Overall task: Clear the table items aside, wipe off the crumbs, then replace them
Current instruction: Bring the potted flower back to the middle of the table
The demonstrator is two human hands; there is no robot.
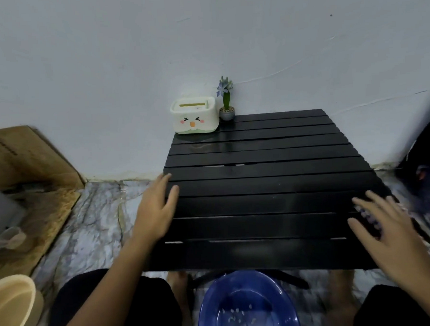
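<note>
A low black slatted table (272,174) stands against the white wall. At its far left corner sit a cream tissue box with a cartoon face (194,116) and a small potted blue flower (226,100). My left hand (156,208) rests flat at the table's left edge, fingers apart, holding nothing. Over the table's near right corner my right hand (389,231) is spread, blurred, with nothing in it. A blue basin (246,308) with pale crumbs inside sits on the floor below the table's near edge, between my knees.
Marble-patterned floor surrounds the table. Cardboard (27,157) leans against the wall at left, with a grey object (0,219) in front. A beige bucket (12,310) stands at the lower left. Something dark (425,161) lies at the right edge.
</note>
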